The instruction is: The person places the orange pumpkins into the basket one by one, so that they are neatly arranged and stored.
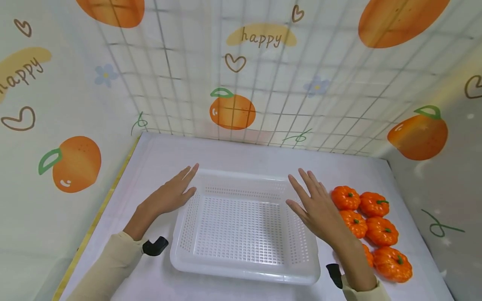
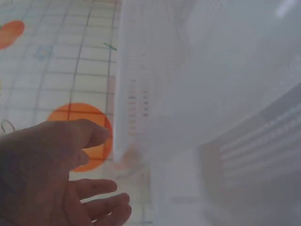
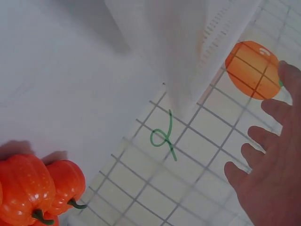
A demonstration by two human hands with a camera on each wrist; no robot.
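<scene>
Head view — basket (image 1: pixel 241 255) lies lengthwise left-right between open hands (image 1: pixel 171 194).

A white worktop (image 1: pixel 241 156) carries a white perforated plastic basket (image 1: pixel 244 267) at its middle, open side up. Just to the basket's right, a cluster of small orange toy pumpkins (image 1: pixel 376 228) with green stems lies directly on the surface, touching one another.

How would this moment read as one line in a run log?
left hand: open beside basket | right hand: open at its other side | pumpkins: right of basket
</scene>
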